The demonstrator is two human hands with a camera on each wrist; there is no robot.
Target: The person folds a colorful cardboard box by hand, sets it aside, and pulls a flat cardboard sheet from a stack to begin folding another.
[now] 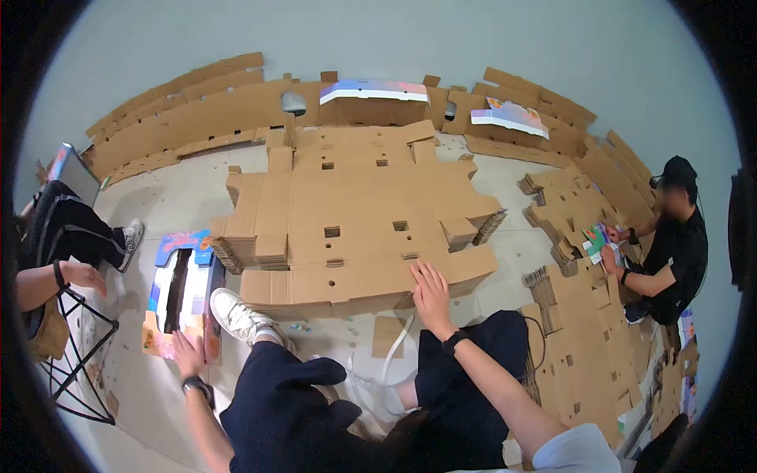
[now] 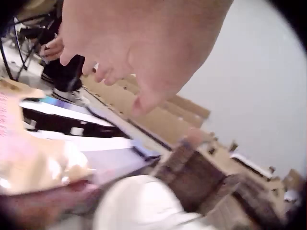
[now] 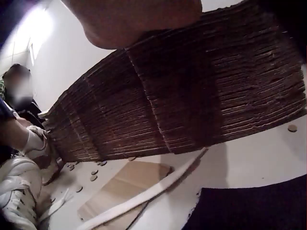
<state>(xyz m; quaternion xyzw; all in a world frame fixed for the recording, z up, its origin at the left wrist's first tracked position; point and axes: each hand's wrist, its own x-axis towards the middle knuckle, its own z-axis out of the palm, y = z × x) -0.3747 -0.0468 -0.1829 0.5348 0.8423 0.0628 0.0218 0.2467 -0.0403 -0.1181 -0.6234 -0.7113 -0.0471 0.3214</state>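
In the head view my right hand (image 1: 430, 296) rests with extended fingers on the near edge of a big stack of flat brown cardboard sheets (image 1: 355, 197). The right wrist view shows the layered side of that stack (image 3: 182, 96) below the hand. My left hand (image 1: 188, 352) is at the near end of a colourful printed box pile (image 1: 214, 292), which has a long dark slot on top. In the left wrist view my left hand (image 2: 139, 43) hangs above the printed cardboard (image 2: 43, 158), fingers loosely bent and nothing held in them.
A white shoe (image 1: 236, 315) stands between the pile and the stack. More cardboard stacks (image 1: 579, 347) lie at right, where another person (image 1: 670, 252) handles a printed piece. At left, another person's hand (image 1: 83, 276) is near a black folding stool (image 1: 79, 355). Cardboard lines the wall.
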